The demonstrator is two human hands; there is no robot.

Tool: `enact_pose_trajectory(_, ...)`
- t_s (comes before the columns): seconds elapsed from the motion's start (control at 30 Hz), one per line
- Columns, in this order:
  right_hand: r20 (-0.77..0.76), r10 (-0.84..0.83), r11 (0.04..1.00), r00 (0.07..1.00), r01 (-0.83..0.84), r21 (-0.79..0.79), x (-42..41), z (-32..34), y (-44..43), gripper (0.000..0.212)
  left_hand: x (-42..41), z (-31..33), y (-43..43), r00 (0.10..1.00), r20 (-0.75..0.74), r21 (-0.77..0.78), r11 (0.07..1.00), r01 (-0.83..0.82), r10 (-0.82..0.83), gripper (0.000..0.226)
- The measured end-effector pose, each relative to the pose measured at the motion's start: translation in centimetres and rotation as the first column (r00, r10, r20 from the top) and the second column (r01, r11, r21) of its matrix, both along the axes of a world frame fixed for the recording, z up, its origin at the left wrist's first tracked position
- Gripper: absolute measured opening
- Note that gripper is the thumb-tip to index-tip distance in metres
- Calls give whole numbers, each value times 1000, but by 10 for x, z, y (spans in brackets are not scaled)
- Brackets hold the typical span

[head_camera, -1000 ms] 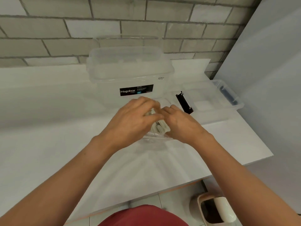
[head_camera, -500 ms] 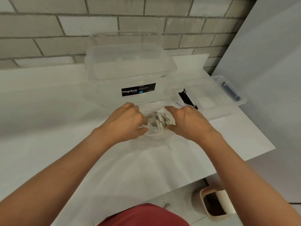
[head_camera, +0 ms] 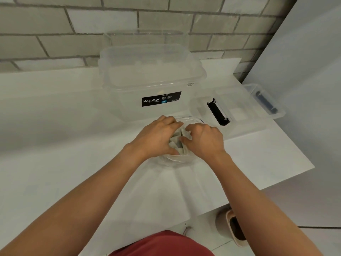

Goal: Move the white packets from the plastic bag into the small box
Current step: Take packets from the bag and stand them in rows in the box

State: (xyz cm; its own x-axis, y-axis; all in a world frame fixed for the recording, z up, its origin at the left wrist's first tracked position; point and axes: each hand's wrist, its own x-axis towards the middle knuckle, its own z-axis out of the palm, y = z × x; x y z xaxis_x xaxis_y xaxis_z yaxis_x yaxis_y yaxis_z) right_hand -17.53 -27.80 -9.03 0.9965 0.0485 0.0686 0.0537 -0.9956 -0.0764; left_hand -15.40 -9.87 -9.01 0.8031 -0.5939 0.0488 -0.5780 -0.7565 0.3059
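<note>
Clear plastic bag (head_camera: 177,160) on the worktop (head_camera: 73,145), mouth merely held apart half a second ago, now has left hand (head_camera: 156,139) and right hand (head_camera: 204,140) inside, fingers (head_camera: 173,121) curled, apparently gripping the white packets (head_camera: 178,140); I note the small box (head_camera: 238,111) awaits them.

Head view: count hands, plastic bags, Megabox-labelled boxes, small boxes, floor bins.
Hands: 2 (left hand, right hand)
Plastic bag: 1
Megabox-labelled box: 1
Small box: 1
Floor bin: 1
Total: 6
White packets: too bunched to count.
</note>
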Motion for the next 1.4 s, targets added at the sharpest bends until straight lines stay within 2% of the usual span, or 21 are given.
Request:
enact_pose_trajectory(0.07, 28, 10, 999, 1000, -9, -44, 3, -6, 0, 24, 1, 0, 1, 999, -36, -80, 996, -24, 22, 84)
enact_pose_trajectory(0.13, 21, 1, 1000, 1000, -1, -9, 4, -9, -7, 24, 3, 0, 3, 998, -54, -149, 988, -41, 33, 70)
enact_pose_trajectory(0.2, -1, 7, 995, 1000, -7, 98, 3, -4, -17, 24, 5, 2, 5, 997, -64, -221, 974, -52, 38, 56)
enact_pose_trajectory(0.27, 20, 34, 962, 999, -38, 271, 0, 8, -26, 19, 6, 6, 6, 995, -97, -316, 947, -64, 35, 48)
enact_pose_trajectory(0.4, 43, 27, 767, 999, -49, 640, -12, 42, -32, 15, 4, 18, 0, 948, -319, -524, 833, -180, 4, 53)
enact_pose_trajectory(0.5, 45, 26, 643, 999, -51, 764, -16, 54, -36, 14, 3, 28, -6, 911, -411, -563, 784, -261, 8, 55)
enact_pose_trajectory(0.57, 38, 40, 614, 998, -54, 787, -15, 57, -41, 16, 2, 34, -9, 883, -470, -586, 743, -322, 12, 45)
enact_pose_trajectory(0.63, 41, 58, 618, 997, -69, 784, -12, 59, -47, 16, 0, 40, -12, 834, -550, -627, 678, -384, -36, 25)
enact_pose_trajectory(0.7, 64, 70, 627, 995, -94, 773, -8, 61, -54, 15, -3, 46, -19, 805, -589, -646, 639, -418, -68, 16)
enact_pose_trajectory(0.8, 114, 92, 629, 989, -146, 764, -5, 70, -70, 19, -4, 53, -37, 797, -596, -682, 583, -441, -95, 18)
enact_pose_trajectory(0.87, 135, 119, 646, 984, -180, 742, -4, 81, -86, 11, -3, 58, -54, 808, -580, -705, 558, -437, -99, 19)
enact_pose_trajectory(1.03, 195, 133, 731, 972, -229, 643, 15, 104, -139, 9, 7, 67, -103, 824, -566, -720, 505, -476, -32, 24)
enact_pose_trajectory(1.1, 214, 96, 745, 972, -213, 632, 30, 109, -162, 11, 15, 63, -121, 866, -486, -694, 551, -465, 118, 33)
enact_pose_trajectory(1.2, 264, 28, 784, 964, -186, 593, 60, 108, -192, 14, 18, 55, -146, 924, -242, -588, 713, -382, 295, 38)
enact_pose_trajectory(1.3, 272, 31, 833, 962, -176, 525, 97, 95, -213, 8, 15, 45, -171, 954, -45, -428, 858, -285, 295, 35)
enact_pose_trajectory(1.4, 186, 106, 889, 977, -177, 423, 134, 69, -221, 9, 14, 32, -193, 960, 127, -277, 938, -209, 251, 36)
